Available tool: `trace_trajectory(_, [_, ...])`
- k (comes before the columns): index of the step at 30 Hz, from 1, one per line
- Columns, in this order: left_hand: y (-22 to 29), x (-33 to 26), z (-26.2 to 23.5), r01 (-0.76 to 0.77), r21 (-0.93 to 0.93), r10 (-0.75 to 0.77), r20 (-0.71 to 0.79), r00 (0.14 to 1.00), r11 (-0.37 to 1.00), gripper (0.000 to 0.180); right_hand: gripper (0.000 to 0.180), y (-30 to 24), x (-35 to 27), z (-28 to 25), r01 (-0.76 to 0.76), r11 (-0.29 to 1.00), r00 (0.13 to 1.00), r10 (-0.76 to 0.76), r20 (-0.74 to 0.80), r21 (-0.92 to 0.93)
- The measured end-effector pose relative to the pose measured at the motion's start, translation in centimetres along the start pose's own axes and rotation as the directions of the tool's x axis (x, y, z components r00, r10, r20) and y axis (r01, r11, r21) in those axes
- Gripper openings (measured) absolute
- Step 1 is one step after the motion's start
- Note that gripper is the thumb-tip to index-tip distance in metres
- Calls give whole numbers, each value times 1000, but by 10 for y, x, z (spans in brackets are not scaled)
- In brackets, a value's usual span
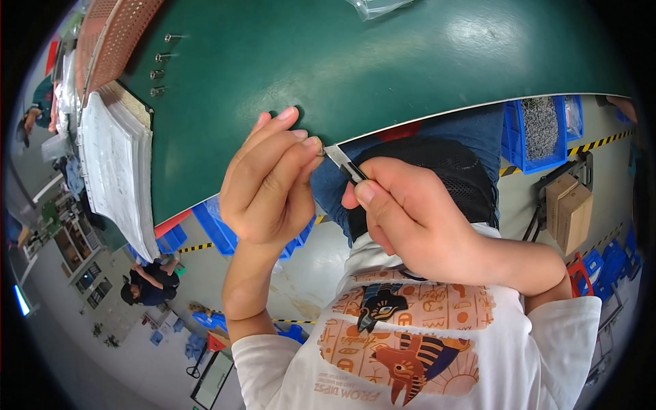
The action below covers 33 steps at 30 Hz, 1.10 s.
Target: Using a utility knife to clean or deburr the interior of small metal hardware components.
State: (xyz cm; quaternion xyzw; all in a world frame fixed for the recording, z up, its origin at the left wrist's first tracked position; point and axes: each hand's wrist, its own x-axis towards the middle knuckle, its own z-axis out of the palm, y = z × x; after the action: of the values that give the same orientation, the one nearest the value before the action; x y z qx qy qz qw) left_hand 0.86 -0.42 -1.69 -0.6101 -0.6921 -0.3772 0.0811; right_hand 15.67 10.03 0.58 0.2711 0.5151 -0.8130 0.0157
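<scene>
My right hand is closed round the black handle of a utility knife. Its bare metal blade points up and left, with the tip against or very near a small metal part. That part is pinched between the thumb and fingertips of my left hand, which mostly hide it. Both hands are at the near edge of the green table. Several small metal cylinders lie in a row on the tabletop, to the upper left of my hands.
At the left edge of the table are a pink perforated basket and a thick stack of papers. A clear plastic bag lies at the far edge. Blue bins and cardboard boxes stand right. Another person is at lower left.
</scene>
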Motion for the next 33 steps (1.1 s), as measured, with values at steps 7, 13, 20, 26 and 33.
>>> trace_trajectory(7, [-3,-1,2,-21,11,22,-41,999,1000,14,23,-6,4,2,-68,997,998,67,13,25])
trace_trajectory(13, [-6,-1,3,-39,12,40,-50,998,999,14,23,-28,5,-5,-279,952,956,263,132,128])
trace_trajectory(20, [-6,-3,3,-19,-17,18,-54,998,1000,18,16,-12,-5,-24,85,996,990,-81,-115,25])
trace_trajectory(26, [36,-8,12,121,-282,-163,-129,978,952,27,14,4,1,-6,349,935,933,-341,-116,56])
trace_trajectory(33, [48,-8,13,134,-306,-191,-162,968,943,24,15,8,4,-6,441,897,894,-438,-94,12])
